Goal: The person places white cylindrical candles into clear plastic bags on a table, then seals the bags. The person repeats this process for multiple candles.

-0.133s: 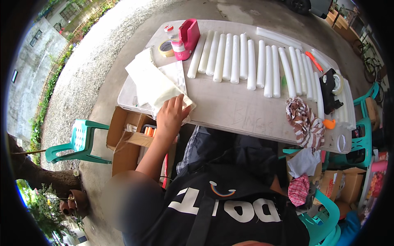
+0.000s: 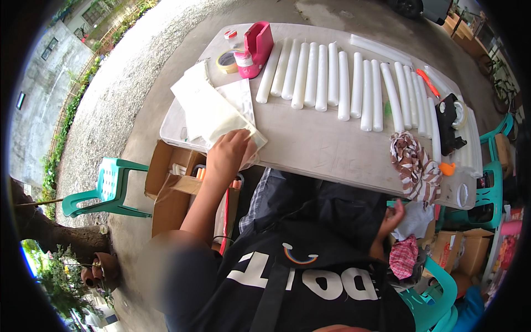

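Fingers (image 2: 235,138) of the left grip (image 2: 225,157) curl over the near corner of the pale sheets (image 2: 207,110), touching them, though I cannot tell whether they pinch one layer, several or none, since the fingertips are hidden. The sheets lie flat in a loose, skewed stack at the left end of the bench (image 2: 310,138), with a filmy edge hanging by the wrist over the near rim. They look thin, light and limp, probably slick enough for layers to slide or cling together, and likely to crease or tear if tugged hard; a loose corner or edge, taken between thumb and fingertips, seems the best place to hold. The right grip (image 2: 391,220) is loosely spread below the bench edge, apparently with nothing in it, near a grey cloth (image 2: 414,221). Just beyond the sheets stand a tape roll (image 2: 223,68), a small red-lidded jar (image 2: 232,36) and a pink tape dispenser (image 2: 257,52). Rightward from there runs a row of long white cylinders (image 2: 311,77), side by side, ending near an orange tool (image 2: 428,83), a black tape dispenser (image 2: 447,124) and a crumpled striped cloth (image 2: 409,160). Below the left end sits a cardboard box (image 2: 167,213), with a teal chair (image 2: 108,185) farther out.
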The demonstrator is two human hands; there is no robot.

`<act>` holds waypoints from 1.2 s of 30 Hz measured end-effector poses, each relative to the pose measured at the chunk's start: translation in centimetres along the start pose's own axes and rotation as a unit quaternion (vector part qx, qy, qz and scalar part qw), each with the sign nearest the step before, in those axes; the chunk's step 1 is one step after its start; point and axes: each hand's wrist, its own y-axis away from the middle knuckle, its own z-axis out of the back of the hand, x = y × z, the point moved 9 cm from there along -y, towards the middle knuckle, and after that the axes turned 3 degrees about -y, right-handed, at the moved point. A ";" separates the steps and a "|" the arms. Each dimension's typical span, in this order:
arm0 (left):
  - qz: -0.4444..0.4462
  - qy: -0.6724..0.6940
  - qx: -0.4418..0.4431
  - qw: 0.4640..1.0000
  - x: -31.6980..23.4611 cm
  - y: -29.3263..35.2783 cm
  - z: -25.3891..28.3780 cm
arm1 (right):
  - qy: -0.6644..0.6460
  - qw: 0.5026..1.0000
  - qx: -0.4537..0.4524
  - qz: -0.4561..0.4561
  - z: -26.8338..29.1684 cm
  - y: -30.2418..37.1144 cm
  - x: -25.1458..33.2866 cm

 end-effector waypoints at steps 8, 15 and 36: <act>0.136 0.156 0.097 0.974 3.7 -2.3 0.5 | -0.015 0.832 0.250 0.494 -16.2 0.7 31.2; 0.064 0.060 0.018 0.996 1.9 -2.7 3.4 | 0.035 0.740 0.339 0.579 -30.3 4.4 33.9; 0.215 0.411 0.039 0.885 2.5 -1.6 2.9 | -0.047 0.793 0.289 0.534 -19.9 -1.4 36.2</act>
